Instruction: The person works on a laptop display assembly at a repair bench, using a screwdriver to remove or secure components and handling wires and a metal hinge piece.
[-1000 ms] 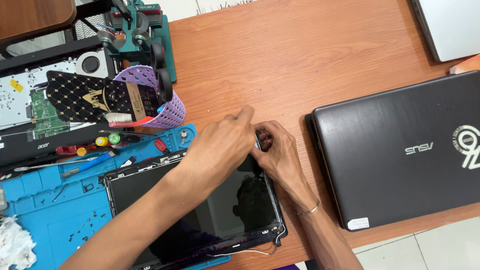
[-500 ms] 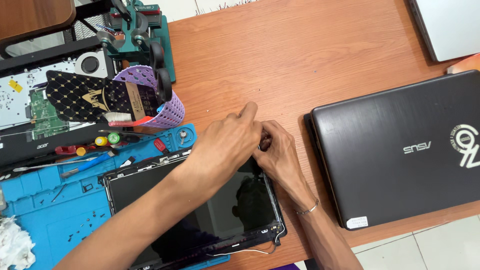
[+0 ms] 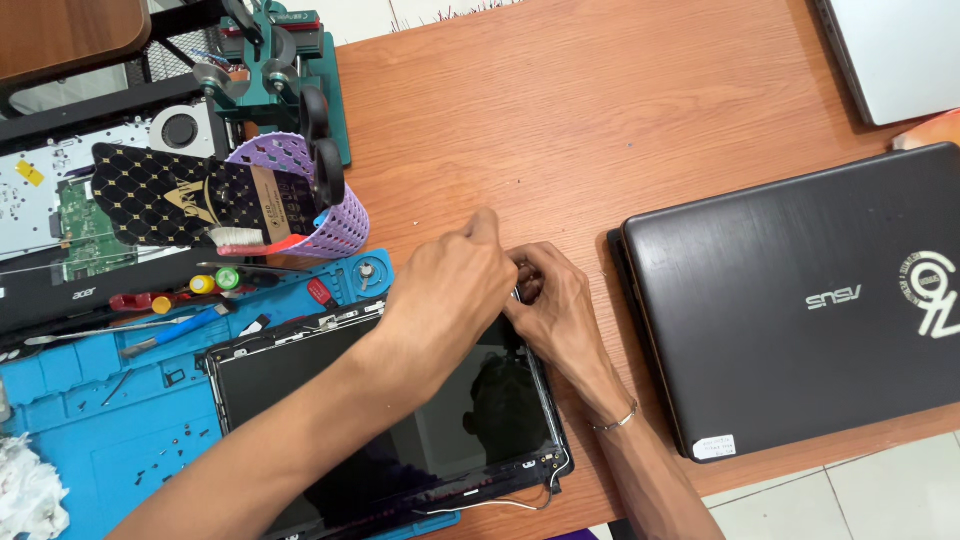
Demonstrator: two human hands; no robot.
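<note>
Head cam: both hands crowd the top right corner of the bare laptop screen panel (image 3: 400, 430) — left hand (image 3: 445, 290) curled over it, right hand (image 3: 555, 305) pinching something small there, can't tell what; panel's already unframed on the blue mat (image 3: 90, 420); closed black laptop (image 3: 800, 300) sits right of it.

A closed black laptop (image 3: 800, 300) lies on the right of the wooden table (image 3: 600, 120). Far left stands a purple basket (image 3: 335, 225). Near left lies a blue mat (image 3: 90, 420).

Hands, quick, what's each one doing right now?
Left hand: curled at the screen panel corner; grip cannot be told.
Right hand: same corner, fingers bent; grip hidden.
</note>
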